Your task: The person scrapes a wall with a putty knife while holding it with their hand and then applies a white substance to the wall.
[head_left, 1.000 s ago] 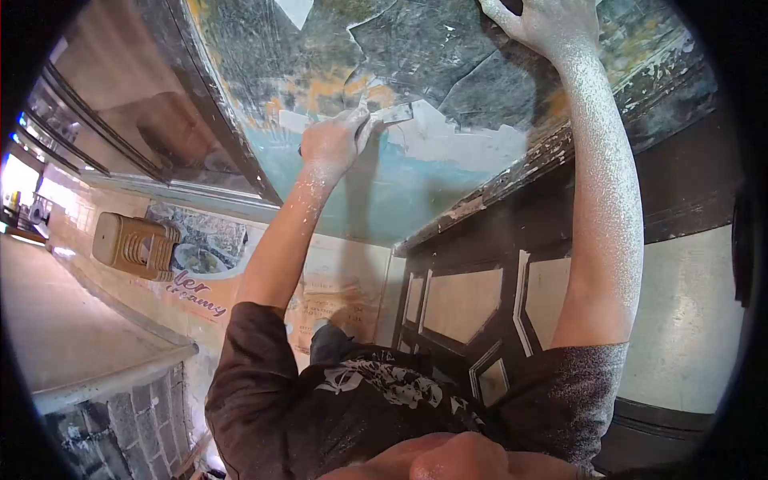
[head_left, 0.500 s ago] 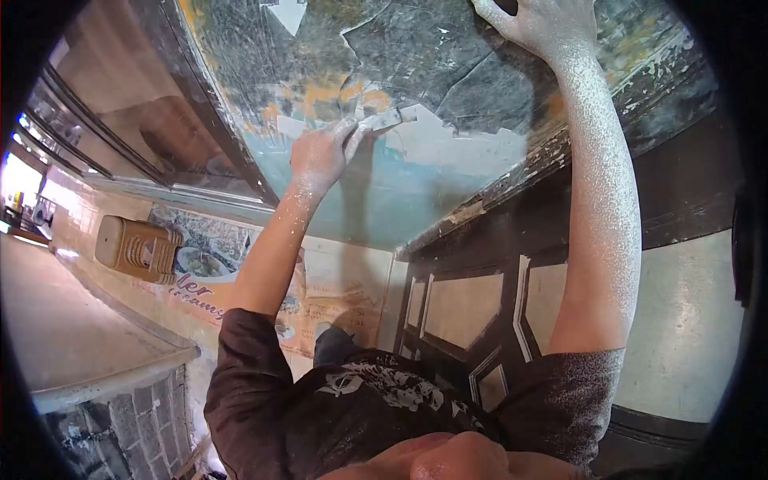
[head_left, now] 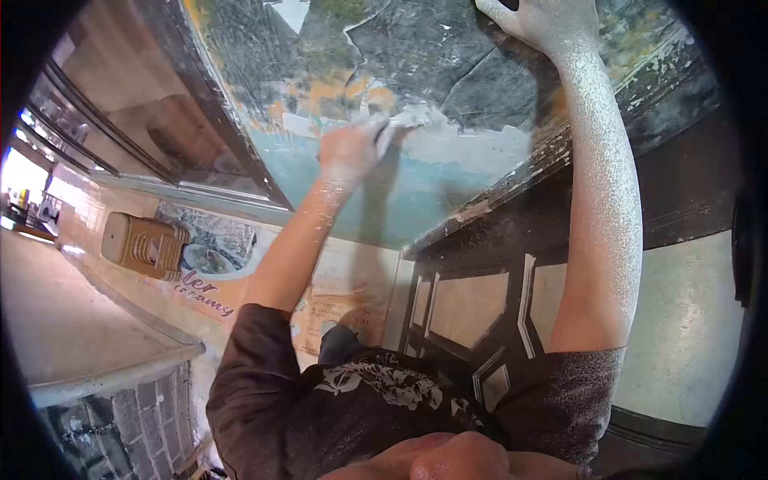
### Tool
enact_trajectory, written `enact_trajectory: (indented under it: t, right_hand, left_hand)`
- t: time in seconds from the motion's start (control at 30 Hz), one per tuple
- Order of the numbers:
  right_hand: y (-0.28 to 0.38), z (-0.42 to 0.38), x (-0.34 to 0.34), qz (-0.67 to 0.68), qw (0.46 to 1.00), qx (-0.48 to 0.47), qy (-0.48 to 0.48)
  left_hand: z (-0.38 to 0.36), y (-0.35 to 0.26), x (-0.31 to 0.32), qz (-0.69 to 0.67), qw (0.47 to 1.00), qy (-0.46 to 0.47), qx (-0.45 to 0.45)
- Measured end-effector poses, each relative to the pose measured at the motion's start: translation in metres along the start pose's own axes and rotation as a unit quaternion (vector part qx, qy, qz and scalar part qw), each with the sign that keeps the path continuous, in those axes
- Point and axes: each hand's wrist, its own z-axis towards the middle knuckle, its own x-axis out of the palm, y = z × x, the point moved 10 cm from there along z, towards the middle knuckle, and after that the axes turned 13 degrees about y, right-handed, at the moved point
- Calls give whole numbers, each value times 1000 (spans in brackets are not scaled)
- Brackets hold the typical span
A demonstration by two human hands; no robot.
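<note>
A peeling painted panel [head_left: 280, 68], dark grey with orange, pale blue and white patches, spreads across the top of the head view. My left hand [head_left: 349, 152] is closed around a scraper [head_left: 386, 138], whose blade lies against the panel at the edge of the dark layer. Motion blurs the scraper and the fingers. My right hand [head_left: 552, 26], dusted with white flecks up the arm, presses on the panel at the top right with its thumb spread. The frame's top edge cuts off its fingertips.
A dark wooden frame [head_left: 512, 180] borders the panel on the right, above dark panelled woodwork [head_left: 464, 352]. Glazed brown woodwork [head_left: 132, 80] stands at left. Below are a tan plastic jerrycan [head_left: 144, 246], a printed banner [head_left: 240, 280] and a pale counter [head_left: 88, 328].
My left hand has pushed the scraper right and slightly up along the panel. The right hand stays nearly where it was. The view has shifted slightly.
</note>
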Motion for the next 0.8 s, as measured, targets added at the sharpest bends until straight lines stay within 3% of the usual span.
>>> enact_trajectory:
  t: [0.17,0.2,0.27,0.47,0.63,0.7,0.8]
  right_hand:
    - [-1,0,-1,27,1000,-6,-12]
    - [-2,-1,0,25,1000,-5,-16]
    - [-5,1,0,8,1000,-1,-16]
    - [-5,-1,0,32,999,0,3]
    - [-5,-2,-1,35,999,3,5]
    - [-5,-2,-1,27,1000,6,4]
    - [-4,-1,-1,22,1000,4,-1]
  left_hand:
    - [-8,13,0,-24,1000,16,2]
    - [-9,19,-6,-3,997,60,-40]
    - [1,15,-8,-4,999,36,-17]
    - [17,-56,4,-34,998,27,51]
    - [-2,-7,-3,-21,999,0,36]
    - [-14,15,-21,-26,997,-71,22]
    - [-19,31,-16,-8,999,-42,-6]
